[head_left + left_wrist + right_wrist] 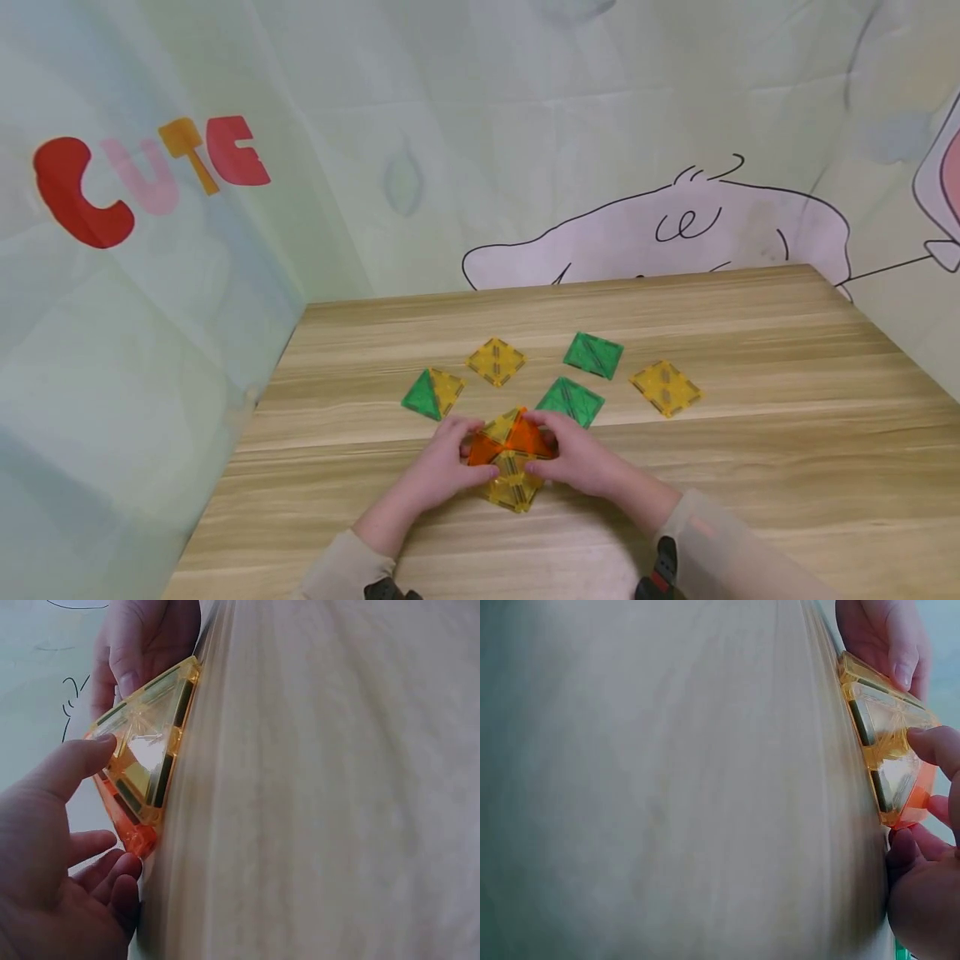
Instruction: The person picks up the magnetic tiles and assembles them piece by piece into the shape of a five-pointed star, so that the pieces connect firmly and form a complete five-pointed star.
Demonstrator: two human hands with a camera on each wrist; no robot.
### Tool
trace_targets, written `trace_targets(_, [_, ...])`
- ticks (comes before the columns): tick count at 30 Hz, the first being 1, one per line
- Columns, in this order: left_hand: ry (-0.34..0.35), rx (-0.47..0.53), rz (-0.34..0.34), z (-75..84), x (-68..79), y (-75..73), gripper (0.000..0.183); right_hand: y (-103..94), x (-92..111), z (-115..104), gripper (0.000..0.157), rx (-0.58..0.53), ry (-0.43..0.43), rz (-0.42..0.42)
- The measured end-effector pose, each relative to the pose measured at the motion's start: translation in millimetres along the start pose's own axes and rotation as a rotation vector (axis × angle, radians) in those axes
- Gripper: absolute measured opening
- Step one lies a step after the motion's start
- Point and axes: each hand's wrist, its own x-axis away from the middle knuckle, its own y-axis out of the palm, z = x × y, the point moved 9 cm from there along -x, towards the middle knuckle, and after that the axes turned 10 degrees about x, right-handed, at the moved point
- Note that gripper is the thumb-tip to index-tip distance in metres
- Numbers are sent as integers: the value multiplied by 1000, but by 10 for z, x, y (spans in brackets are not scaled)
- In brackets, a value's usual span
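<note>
One tile structure [512, 458] is gripped, lower centre, by the left hand [447, 463] and right hand [576, 457]. Five diamonds [495, 362] are laid mid-frame on the wooden table [787, 442], walled by printed sheeting [480, 150].

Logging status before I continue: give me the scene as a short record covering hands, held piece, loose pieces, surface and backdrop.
Left hand: grips the structure's left side
Right hand: grips its right side
Held piece: translucent yellow-and-orange plastic structure of triangular tiles, apparently resting on the table
Loose pieces, beyond it: two translucent yellow plastic squares, two translucent green plastic squares, one half-green, half-yellow plastic square
Surface: wood-grain table
Backdrop: pale printed sheet lettered CUTE
</note>
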Motion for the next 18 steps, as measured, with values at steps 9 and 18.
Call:
trace_targets(9, [32,-53,-11,17,-19,8,72,7,-9,-14,59,91,-36,6])
trace_targets(18, [18,-45,-25,1,-24,36,65,29,11,4,63,115,-34,-36])
